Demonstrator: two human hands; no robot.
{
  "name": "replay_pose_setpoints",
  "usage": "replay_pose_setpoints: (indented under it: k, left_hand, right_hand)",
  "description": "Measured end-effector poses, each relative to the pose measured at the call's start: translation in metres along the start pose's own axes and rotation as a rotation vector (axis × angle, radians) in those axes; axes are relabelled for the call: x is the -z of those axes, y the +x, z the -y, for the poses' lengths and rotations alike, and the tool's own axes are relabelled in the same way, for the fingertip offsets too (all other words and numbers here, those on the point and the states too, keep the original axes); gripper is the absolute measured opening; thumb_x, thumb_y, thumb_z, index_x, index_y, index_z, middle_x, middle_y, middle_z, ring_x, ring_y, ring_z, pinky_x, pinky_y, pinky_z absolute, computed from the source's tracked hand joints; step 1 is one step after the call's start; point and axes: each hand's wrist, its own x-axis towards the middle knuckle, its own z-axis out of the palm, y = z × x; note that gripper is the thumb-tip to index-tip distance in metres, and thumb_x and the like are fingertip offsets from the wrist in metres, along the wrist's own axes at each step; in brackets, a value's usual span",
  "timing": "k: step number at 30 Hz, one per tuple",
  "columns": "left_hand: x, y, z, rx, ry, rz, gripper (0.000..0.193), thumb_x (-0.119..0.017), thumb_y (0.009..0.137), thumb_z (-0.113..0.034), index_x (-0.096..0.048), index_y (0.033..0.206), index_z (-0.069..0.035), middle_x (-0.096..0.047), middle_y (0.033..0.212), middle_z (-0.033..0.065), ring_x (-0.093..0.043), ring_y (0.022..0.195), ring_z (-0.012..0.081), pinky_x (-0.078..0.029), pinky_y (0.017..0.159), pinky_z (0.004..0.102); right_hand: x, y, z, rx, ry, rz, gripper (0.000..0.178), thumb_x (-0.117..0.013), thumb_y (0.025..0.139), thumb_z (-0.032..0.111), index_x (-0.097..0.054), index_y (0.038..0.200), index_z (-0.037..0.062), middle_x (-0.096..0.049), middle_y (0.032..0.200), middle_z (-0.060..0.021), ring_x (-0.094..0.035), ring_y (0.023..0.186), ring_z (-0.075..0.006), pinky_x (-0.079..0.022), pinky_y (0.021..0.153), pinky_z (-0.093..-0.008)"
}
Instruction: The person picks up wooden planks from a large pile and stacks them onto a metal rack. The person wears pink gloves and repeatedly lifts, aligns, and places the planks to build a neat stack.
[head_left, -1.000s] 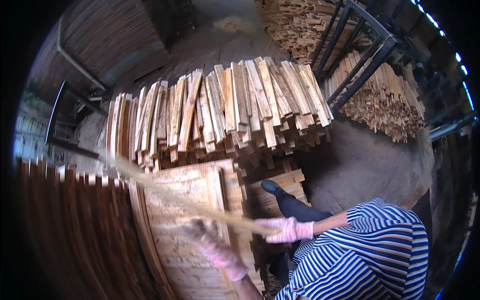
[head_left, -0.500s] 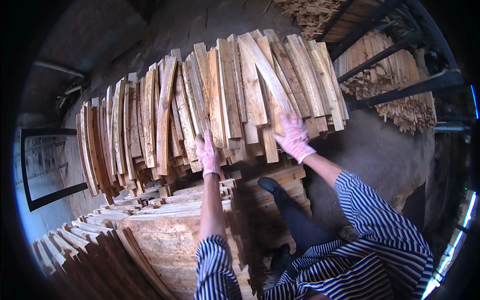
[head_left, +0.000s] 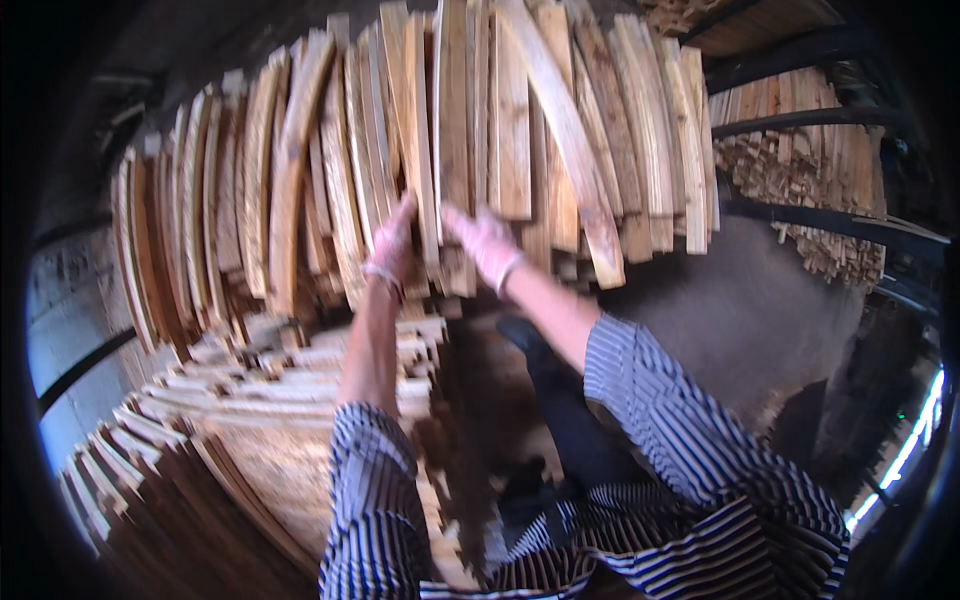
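Observation:
A wide pile of rough wooden planks (head_left: 512, 140) lies ahead of me, boards side by side with their ends toward me. Both hands wear pinkish-white gloves. My left hand (head_left: 392, 248) rests at the near ends of the middle boards, fingers stretched out along them. Just to its right, my right hand (head_left: 486, 243) reaches across with fingers extended toward a narrow plank (head_left: 418, 140) between the two hands. Neither hand is visibly wrapped round a board, and motion blurs the fingertips. One pale plank (head_left: 565, 130) lies slanted over its neighbours, right of my right hand.
A tall stack of boards (head_left: 270, 450) stands at the near left, beside my left forearm. More wood lies in a heap (head_left: 810, 160) at the far right, behind dark metal bars (head_left: 800, 122). My leg and shoe (head_left: 520, 335) are below the pile's near edge.
My right hand has left the lower end of the slanted plank and moved left, close to my left hand. The view has shifted, so the pile sits higher in the picture.

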Motion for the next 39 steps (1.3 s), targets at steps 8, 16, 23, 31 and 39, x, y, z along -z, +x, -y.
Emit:
replay_pose_setpoints:
  k: [8,16,23,31,39]
  left_hand:
    - [-0.027,-0.024,-0.034,-0.159,-0.008,0.222,0.087,-0.071,0.087,-0.054,-0.04,0.15,-0.003,-0.04,0.153,0.0256,-0.044,0.138,0.0321,-0.034,0.117,0.045]
    - [-0.12,-0.012,-0.068,-0.241,-0.354,0.245,0.064,-0.075,0.089,-0.04,-0.053,0.127,0.006,-0.07,0.097,0.0165,-0.074,0.075,0.0222,-0.064,0.055,0.033]
    - [-0.077,-0.146,-0.01,-0.185,-0.056,0.1,0.092,-0.072,0.08,-0.063,-0.051,0.139,0.005,-0.062,0.127,0.0241,-0.062,0.115,0.0294,-0.05,0.098,0.0407]
    - [-0.097,-0.28,0.095,-0.146,-0.08,-0.006,0.083,-0.09,0.075,-0.033,-0.044,0.133,0.005,-0.067,0.12,0.0159,-0.064,0.108,0.0205,-0.053,0.095,0.034]
    - [-0.071,-0.404,0.141,-0.27,0.267,-0.039,0.09,-0.089,0.074,-0.037,-0.042,0.139,0.003,-0.062,0.127,0.0172,-0.059,0.119,0.0239,-0.049,0.103,0.0379]
  right_hand:
    - [0.072,0.011,0.034,-0.06,0.286,0.483,0.101,-0.079,0.075,0.059,-0.037,0.151,0.0054,-0.029,0.16,-0.0216,-0.018,0.151,-0.0368,-0.009,0.122,-0.06]
    - [0.113,0.052,0.054,-0.018,0.442,0.177,0.1,-0.085,0.072,0.051,-0.039,0.147,0.0043,-0.049,0.144,-0.0214,-0.057,0.12,-0.0358,-0.061,0.087,-0.0461]
    - [0.114,-0.086,0.029,-0.019,0.292,0.455,0.076,-0.059,0.094,0.058,-0.042,0.15,0.0103,-0.042,0.154,-0.0109,-0.037,0.143,-0.027,-0.042,0.108,-0.0434]
    - [0.093,-0.066,-0.086,-0.264,1.128,0.816,0.06,-0.049,0.103,0.046,-0.042,0.15,0.0088,-0.053,0.145,-0.012,-0.062,0.116,-0.0185,-0.052,0.1,-0.038]
    - [0.085,-0.141,-0.159,-0.36,0.987,0.841,0.061,-0.078,0.086,0.031,-0.057,0.136,0.0008,-0.069,0.122,-0.0097,-0.068,0.107,-0.022,-0.056,0.096,-0.0408]
